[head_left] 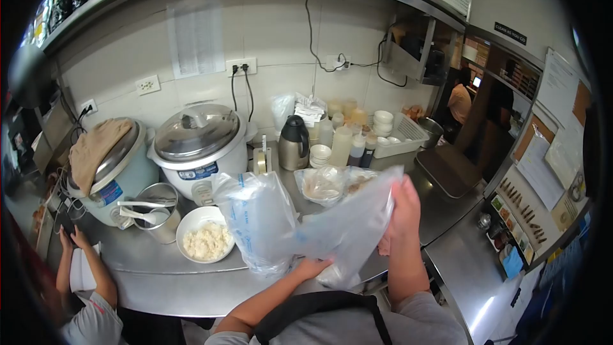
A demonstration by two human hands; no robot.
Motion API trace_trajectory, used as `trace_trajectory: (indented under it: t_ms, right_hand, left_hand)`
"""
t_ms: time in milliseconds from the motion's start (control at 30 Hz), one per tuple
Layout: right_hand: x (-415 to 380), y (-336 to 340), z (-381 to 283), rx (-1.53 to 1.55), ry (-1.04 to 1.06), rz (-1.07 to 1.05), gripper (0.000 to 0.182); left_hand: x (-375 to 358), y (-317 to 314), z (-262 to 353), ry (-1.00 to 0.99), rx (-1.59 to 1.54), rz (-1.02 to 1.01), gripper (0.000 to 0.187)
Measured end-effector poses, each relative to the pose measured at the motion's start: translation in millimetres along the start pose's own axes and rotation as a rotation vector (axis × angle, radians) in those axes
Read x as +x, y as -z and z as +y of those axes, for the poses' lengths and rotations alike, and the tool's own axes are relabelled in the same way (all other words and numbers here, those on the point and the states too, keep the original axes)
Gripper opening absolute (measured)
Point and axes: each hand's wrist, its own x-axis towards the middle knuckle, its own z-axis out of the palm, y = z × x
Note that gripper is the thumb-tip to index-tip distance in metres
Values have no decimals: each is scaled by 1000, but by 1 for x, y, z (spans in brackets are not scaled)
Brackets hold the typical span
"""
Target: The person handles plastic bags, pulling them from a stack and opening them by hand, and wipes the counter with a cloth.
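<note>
A clear plastic bag is stretched out in front of me above the counter. My right hand is closed on its upper right end, raised high. Low at the bag's bottom, my left hand grips the plastic, its fingertips partly covered by the film. Just left of it stands a bulky pack of clear bags with blue print. Beside that pack is a white bowl of cooked rice. Behind the stretched bag lie wrapped bowls in clear plastic.
Two rice cookers stand at the back left, near a steel pot with white ladles. A thermos, sauce bottles and a white basket line the wall. At far left, a co-worker's hands hold a phone.
</note>
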Motion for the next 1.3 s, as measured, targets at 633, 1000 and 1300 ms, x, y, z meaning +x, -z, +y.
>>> trace_trajectory:
  t_ms: [633, 1000, 1300]
  right_hand:
    - [8, -46, 104, 157, -377, -284, 28]
    - [-5, -44, 123, -680, -376, -630, 27]
    - [-27, -30, 146, -625, -507, -668, 13]
  left_hand:
    - [-139, 121, 81, -306, -315, 881, 17]
    - [-194, 157, 100, -407, 337, 1074, 16]
    - [-209, 157, 94, -344, 444, 922, 18]
